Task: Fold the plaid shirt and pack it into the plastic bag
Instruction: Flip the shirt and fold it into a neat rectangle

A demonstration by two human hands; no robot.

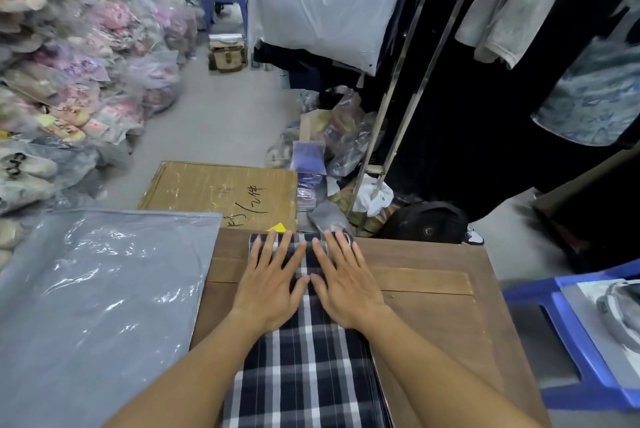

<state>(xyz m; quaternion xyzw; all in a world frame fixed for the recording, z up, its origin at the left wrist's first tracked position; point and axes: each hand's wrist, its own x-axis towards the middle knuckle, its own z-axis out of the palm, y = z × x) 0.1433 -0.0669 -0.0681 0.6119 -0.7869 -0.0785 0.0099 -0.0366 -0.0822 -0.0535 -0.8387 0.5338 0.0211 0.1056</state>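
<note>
The plaid shirt [304, 368], dark blue with white checks, lies folded into a long narrow strip on the wooden table [433, 306], running from the near edge to the far edge. My left hand [272, 283] and my right hand [346, 283] rest flat side by side on its far half, fingers spread, pressing the cloth down. Neither hand grips anything. A clear plastic bag [100, 306] lies flat to the left of the shirt, over grey material, apart from both hands.
A taped cardboard box [221, 192] sits beyond the table. Heaps of bagged clothes [76, 74] fill the left. A metal rack [401, 108] with hanging garments stands at the right. A blue plastic stool [568, 334] is at the right edge, a black bag [426, 223] behind the table.
</note>
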